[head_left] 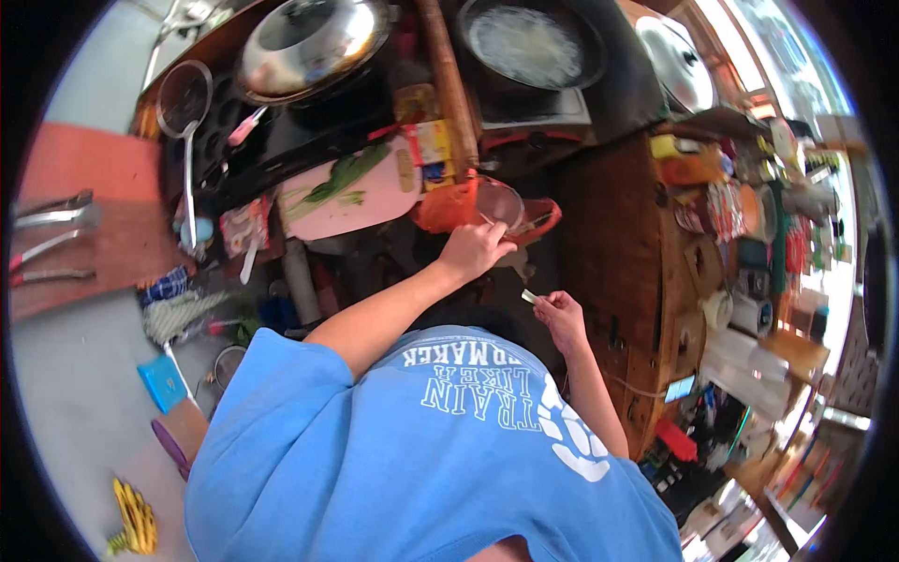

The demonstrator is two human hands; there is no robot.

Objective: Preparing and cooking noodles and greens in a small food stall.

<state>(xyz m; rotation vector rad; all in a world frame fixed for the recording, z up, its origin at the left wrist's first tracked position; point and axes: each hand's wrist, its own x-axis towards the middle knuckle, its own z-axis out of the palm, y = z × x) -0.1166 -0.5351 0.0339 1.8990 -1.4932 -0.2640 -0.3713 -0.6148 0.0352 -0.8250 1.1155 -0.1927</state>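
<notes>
Pink cutting board [379, 203] sits ahead of the body, w/ a long dark-green leaf [348, 176] and some small cut bits [352, 199] on it. Just R of the board, by its near corner, I've got an orange-red plastic bag [442, 208], mouth gaping, w/ a round dull thing [499, 201] in its opening, too blurry for me to ID. L hand [476, 251] is R of the board too, at the near edge of that round thing, fingers bent, thumb out to the side; can't tell from my end if it's gripping the rim or only touching. R hand [560, 317] is farther R of the board and closer to the body, well apart from it, thumb & fingers pinching one end of a short pale-green pc [529, 297]. Yellow-red packet [431, 145] is right beside the board, R side. Beyond the board I see a shiny domed lid [314, 47]; beyond and to the R, a dark pan [592, 47] w/ whitish contents [524, 47]. L of the board: long-handled skimmer [189, 178]. Far L of the board and nearer the body, yellow bananas [136, 518] on the grey floor [75, 403]
</notes>
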